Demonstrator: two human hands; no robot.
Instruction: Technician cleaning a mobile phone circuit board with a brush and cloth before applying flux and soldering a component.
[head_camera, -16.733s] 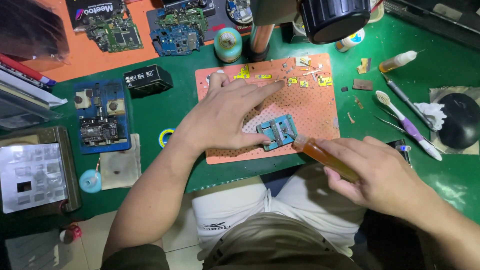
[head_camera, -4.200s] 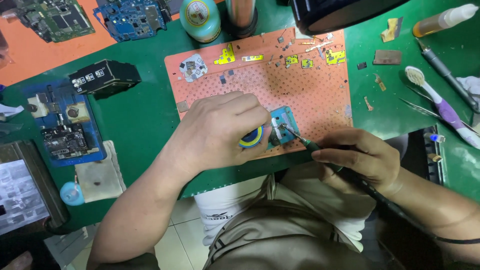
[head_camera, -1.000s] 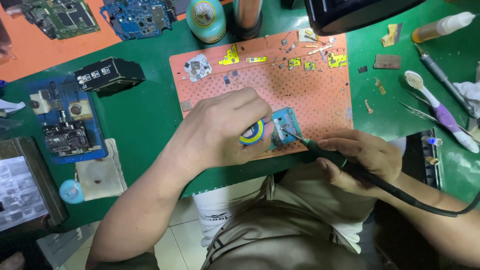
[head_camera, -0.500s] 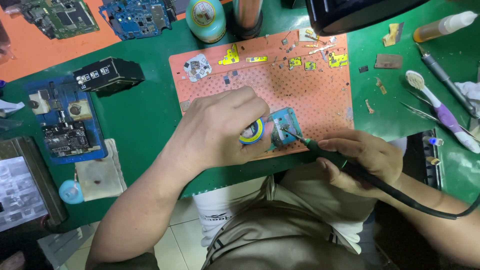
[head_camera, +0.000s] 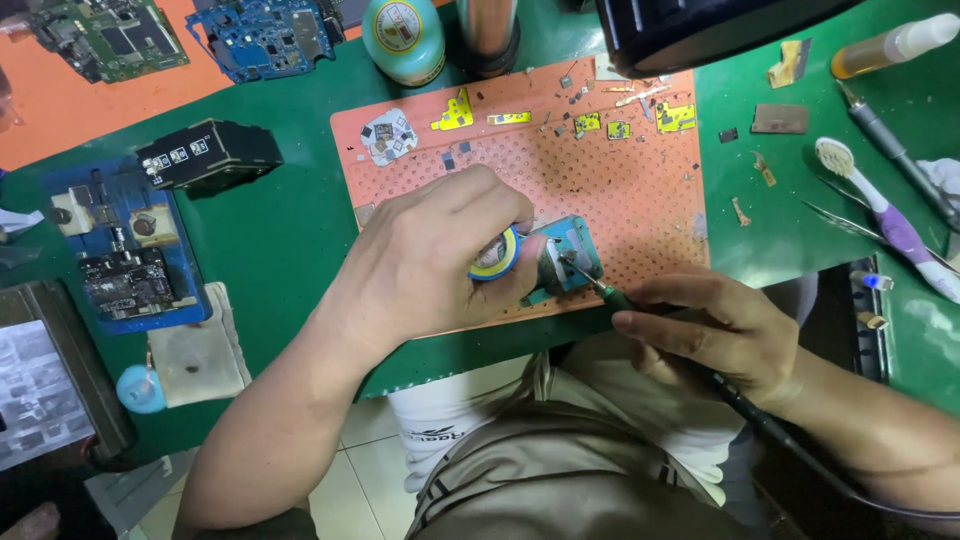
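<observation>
At the far left of the frame I see a blue fixture (head_camera: 120, 255) with a dark board in it, lying on the green mat (head_camera: 290, 230), and a black block (head_camera: 208, 155) just above and to its right. My left hand (head_camera: 430, 265) sits at the centre, fingers curled down, pinching a small yellow-and-blue roll (head_camera: 495, 255) against the orange perforated pad (head_camera: 620, 190). Just beside the roll, touching my fingertips, lies the small teal board (head_camera: 570, 255), near the pad's lower edge. My right hand (head_camera: 715, 330), lower right of centre, is closed in a pen grip round a soldering iron (head_camera: 605, 292), whose tip meets the teal board. Further right, a purple-and-white toothbrush (head_camera: 885, 220) lies on the mat.
</observation>
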